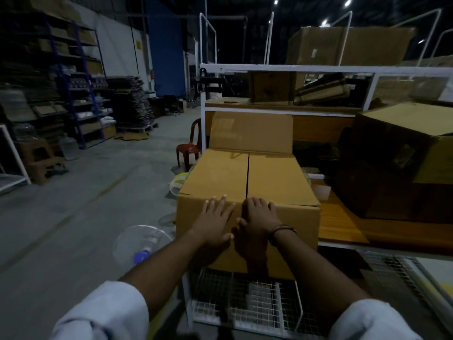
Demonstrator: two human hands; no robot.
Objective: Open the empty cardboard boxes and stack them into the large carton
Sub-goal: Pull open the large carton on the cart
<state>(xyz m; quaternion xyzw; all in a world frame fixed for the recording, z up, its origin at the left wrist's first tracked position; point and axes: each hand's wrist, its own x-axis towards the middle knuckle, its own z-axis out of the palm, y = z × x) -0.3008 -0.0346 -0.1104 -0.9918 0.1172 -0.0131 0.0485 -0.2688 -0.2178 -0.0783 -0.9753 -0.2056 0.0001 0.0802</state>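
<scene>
Cardboard box (247,182), both hands flat on near face, far flap raised

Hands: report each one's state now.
Left hand: open, fingers flat on the cardboard box, at its near face.
Right hand: open, flat on the same box beside it.

We stand in a dim warehouse on a grey concrete floor (85,192). To our left, blue racks (81,82) line a white wall (117,45), with flat cardboard stacks (132,104) beside them. A red chair (188,150) sits by a white-framed shelf (294,68). Small ceiling lights (348,2) glow overhead.
</scene>
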